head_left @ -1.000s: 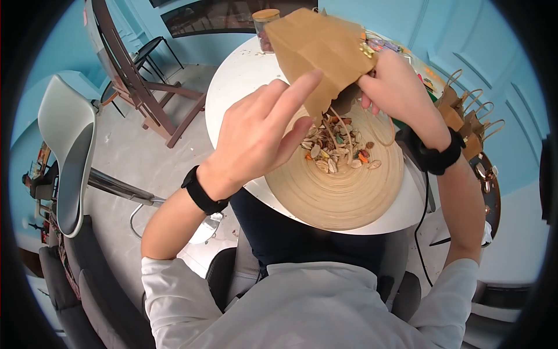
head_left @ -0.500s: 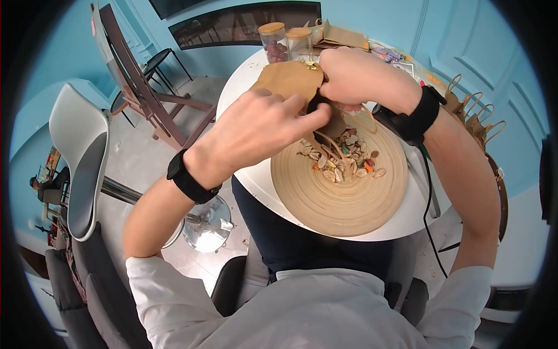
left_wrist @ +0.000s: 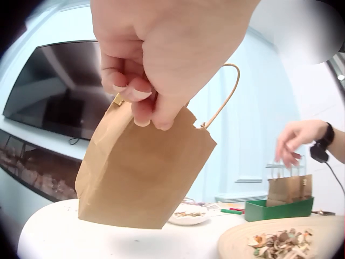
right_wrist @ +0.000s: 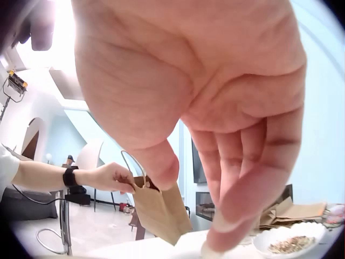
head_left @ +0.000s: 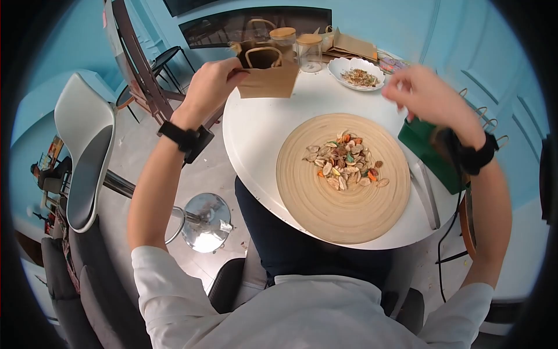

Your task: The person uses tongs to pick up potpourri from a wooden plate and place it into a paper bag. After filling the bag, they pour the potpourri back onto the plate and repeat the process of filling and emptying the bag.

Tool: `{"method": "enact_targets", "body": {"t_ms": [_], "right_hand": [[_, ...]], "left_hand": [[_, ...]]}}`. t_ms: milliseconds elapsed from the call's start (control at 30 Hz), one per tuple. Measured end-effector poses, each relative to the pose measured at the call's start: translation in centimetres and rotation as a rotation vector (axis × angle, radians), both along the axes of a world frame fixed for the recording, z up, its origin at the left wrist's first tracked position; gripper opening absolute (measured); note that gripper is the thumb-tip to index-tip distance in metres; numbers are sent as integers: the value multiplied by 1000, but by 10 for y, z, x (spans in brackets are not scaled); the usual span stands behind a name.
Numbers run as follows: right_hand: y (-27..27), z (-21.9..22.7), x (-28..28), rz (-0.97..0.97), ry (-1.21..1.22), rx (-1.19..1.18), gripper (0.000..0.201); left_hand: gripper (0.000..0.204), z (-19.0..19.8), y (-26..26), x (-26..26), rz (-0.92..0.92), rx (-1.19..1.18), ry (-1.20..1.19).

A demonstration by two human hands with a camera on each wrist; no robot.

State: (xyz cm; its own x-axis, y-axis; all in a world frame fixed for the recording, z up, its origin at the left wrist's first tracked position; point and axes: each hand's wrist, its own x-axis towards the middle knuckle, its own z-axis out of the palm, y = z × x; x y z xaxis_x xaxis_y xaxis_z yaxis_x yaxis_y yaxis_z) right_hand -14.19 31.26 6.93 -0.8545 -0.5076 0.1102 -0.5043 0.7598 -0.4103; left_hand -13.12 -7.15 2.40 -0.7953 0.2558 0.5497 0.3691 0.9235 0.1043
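My left hand (head_left: 212,87) pinches the top edge of a small brown paper bag (head_left: 267,82) with twisted handles. In the left wrist view the bag (left_wrist: 145,172) hangs above the white table, its bottom down and slightly tilted. My right hand (head_left: 433,96) holds nothing, its fingers loosely bent above the table's right side, between the white bowl and the green box. In front of me a pile of dried petals and flower pieces (head_left: 349,166) lies on a round wooden plate (head_left: 337,227).
A scalloped white bowl (head_left: 333,71) with dried bits stands at the back. Two lidded glass jars (head_left: 311,55) are behind the held bag. Metal tongs (head_left: 428,195) lie right of the plate, beside a green box (head_left: 427,157) with paper bags in it. Flat brown paper lies behind.
The bag, earlier in my right hand and tipped over the plate, passed to my left hand, which moved it left and upright. My right hand let go and moved right.
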Motion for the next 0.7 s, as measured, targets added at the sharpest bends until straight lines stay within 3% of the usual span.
{"method": "enact_targets", "body": {"t_ms": [100,233,333,633,700], "right_hand": [[15,-10,20,-141,-179,195,32],[40,-24,22,-136,-245,227,30],[50,-23,22,-167,-264,272,30],[61,-15,26,-271,-259,290,28],[72,-7,24,-237,-202,200,27]], "left_hand": [[18,-24,-28,-31,50,128,-35],[21,-45,-51,-57,161,286,-174],[22,-49,-54,-67,230,290,-277],[24,-52,-62,-103,267,249,-272],[24,-54,-64,-104,257,267,-265]]}}
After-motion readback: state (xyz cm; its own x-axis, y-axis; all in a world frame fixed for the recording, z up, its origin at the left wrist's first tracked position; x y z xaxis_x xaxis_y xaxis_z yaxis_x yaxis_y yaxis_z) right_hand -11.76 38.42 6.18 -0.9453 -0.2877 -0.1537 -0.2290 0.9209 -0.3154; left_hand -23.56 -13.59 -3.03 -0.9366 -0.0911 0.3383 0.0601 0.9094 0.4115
